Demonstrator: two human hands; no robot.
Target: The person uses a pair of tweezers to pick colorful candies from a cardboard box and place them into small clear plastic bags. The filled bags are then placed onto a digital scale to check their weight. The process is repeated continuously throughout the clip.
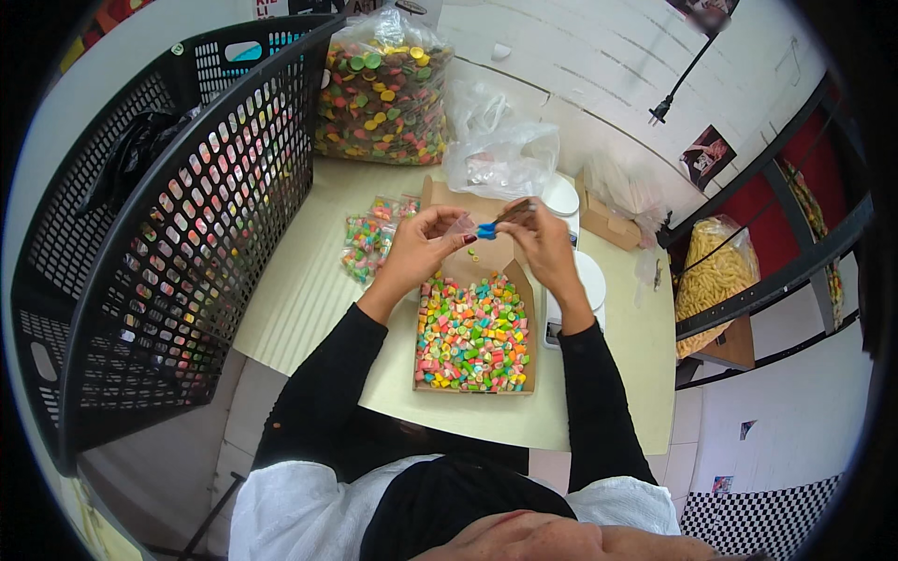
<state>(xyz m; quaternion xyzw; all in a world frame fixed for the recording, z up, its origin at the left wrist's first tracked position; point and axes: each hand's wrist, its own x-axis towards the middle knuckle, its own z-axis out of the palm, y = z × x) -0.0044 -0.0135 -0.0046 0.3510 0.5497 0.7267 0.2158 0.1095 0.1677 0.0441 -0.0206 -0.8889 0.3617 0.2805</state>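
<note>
My left hand (426, 242) pinches a small clear plastic bag (461, 225) above the raised flap of a cardboard box (531, 336). Close against it, my right hand (534, 238) holds a thin brownish implement (514, 210) with a bright blue end (486, 231) at the bag's mouth; its exact kind is unclear. Many small colourful cut candies (471, 333) fill the box, and a few pieces (473, 255) lie on the flap. Several small filled bags of candies (365, 242) rest on the table, left of the box and beside my left hand.
A tall black plastic basket (210, 182) stands at left. Behind the box are a large bag of coloured candies (382, 98) and crumpled clear bags (501, 154). Two white scales (589, 280) (560, 195) and a small cardboard box (609, 221) sit at right. A black rack (751, 303) borders the table.
</note>
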